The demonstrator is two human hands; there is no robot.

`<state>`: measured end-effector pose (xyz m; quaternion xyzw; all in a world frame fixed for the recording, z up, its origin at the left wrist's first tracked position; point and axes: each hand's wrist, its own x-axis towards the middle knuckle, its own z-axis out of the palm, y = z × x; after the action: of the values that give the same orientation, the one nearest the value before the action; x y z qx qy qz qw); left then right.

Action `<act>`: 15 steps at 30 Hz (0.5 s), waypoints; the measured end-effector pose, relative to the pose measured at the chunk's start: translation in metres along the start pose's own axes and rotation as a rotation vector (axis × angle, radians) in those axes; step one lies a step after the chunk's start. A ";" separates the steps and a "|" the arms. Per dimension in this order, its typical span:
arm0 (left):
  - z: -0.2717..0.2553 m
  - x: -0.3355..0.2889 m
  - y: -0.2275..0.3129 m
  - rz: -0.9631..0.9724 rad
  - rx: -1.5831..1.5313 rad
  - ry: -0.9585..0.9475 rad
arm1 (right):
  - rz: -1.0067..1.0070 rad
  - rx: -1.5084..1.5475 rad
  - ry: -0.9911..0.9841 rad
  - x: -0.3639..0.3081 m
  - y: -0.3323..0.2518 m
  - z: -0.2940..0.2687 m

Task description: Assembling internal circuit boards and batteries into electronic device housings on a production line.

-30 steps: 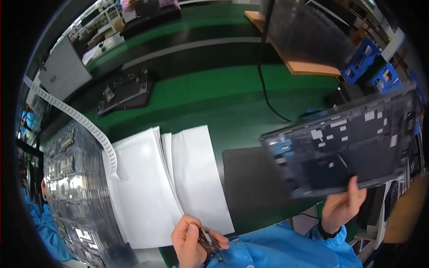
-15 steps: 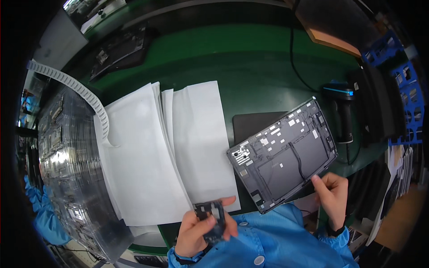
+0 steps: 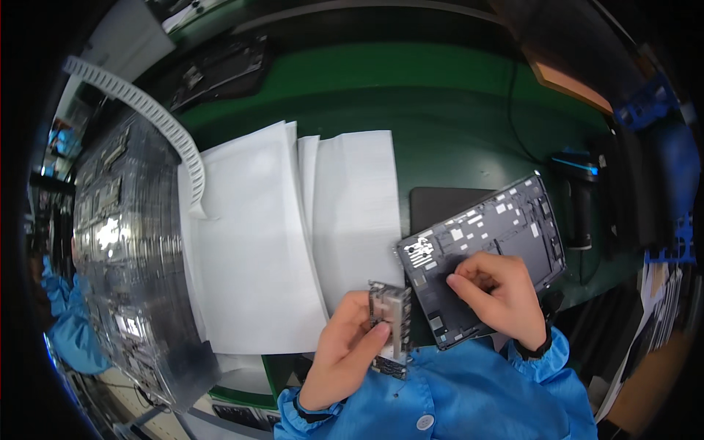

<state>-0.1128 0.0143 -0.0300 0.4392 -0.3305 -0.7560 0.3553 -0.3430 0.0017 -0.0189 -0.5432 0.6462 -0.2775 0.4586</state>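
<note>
My left hand (image 3: pixel 343 348) grips a circuit board (image 3: pixel 392 323) with metal shields, holding it tilted near my body by its edge. To the right lies a dark tablet housing (image 3: pixel 535 238), its inner side up, dotted with small white patches and silver strips. Over the middle of the housing is my right hand (image 3: pixel 499 293), fingers curled and thumb pressed against them. Whatever is in that pinch, if anything, is hidden. The black flex cable seen inside the housing before is now covered by this hand.
White foam sheets (image 3: pixel 253 242) lie left of the housing, a curled label strip (image 3: pixel 158 110) at their edge. Stacked clear trays of boards (image 3: pixel 117 242) stand far left. A flat black object (image 3: pixel 440 205) sits under the housing; a handheld scanner (image 3: pixel 579 191) stands at the right.
My right hand has moved from the housing's lower right edge to above its middle. The left hand has raised the board and turned it toward the housing. The view has shifted slightly.
</note>
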 end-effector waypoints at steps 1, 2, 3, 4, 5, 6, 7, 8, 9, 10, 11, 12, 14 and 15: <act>0.002 0.003 -0.001 0.026 0.005 0.008 | -0.004 -0.002 -0.015 -0.001 0.003 0.003; 0.000 0.004 0.000 -0.019 0.026 -0.053 | -0.213 0.083 0.086 0.000 0.010 0.008; 0.002 0.007 0.003 -0.018 0.022 -0.041 | -0.420 0.171 0.188 -0.001 0.014 0.011; 0.006 0.009 0.006 -0.036 0.019 -0.051 | -0.405 0.229 0.140 -0.003 0.014 0.009; 0.009 0.011 0.009 -0.055 0.018 -0.062 | -0.404 0.235 0.128 -0.005 0.013 0.011; 0.012 0.012 0.008 -0.054 0.083 0.003 | -0.348 0.364 0.124 -0.008 0.011 0.015; 0.011 0.014 0.005 -0.058 0.084 0.005 | -0.289 0.488 0.129 -0.010 0.008 0.017; 0.007 0.015 -0.001 -0.004 0.173 0.011 | -0.285 0.490 0.129 -0.010 0.006 0.016; 0.004 0.016 -0.004 0.051 0.262 0.016 | -0.265 0.459 0.123 -0.009 0.004 0.014; 0.003 0.016 -0.003 0.040 0.261 0.004 | -0.237 0.424 0.126 -0.009 0.004 0.012; 0.001 0.015 0.002 0.051 0.385 -0.012 | -0.225 0.421 0.137 -0.008 0.004 0.011; -0.002 0.013 0.008 0.064 0.508 -0.027 | -0.181 0.471 0.118 -0.008 0.003 0.012; -0.003 0.008 0.016 0.164 0.619 -0.048 | -0.247 0.489 0.032 -0.005 0.008 0.006; -0.004 0.006 0.021 0.276 0.734 -0.061 | -0.230 0.481 0.035 -0.004 0.009 0.002</act>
<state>-0.1058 -0.0028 -0.0170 0.4658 -0.6453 -0.5454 0.2630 -0.3458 0.0084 -0.0263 -0.4836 0.5035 -0.4827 0.5288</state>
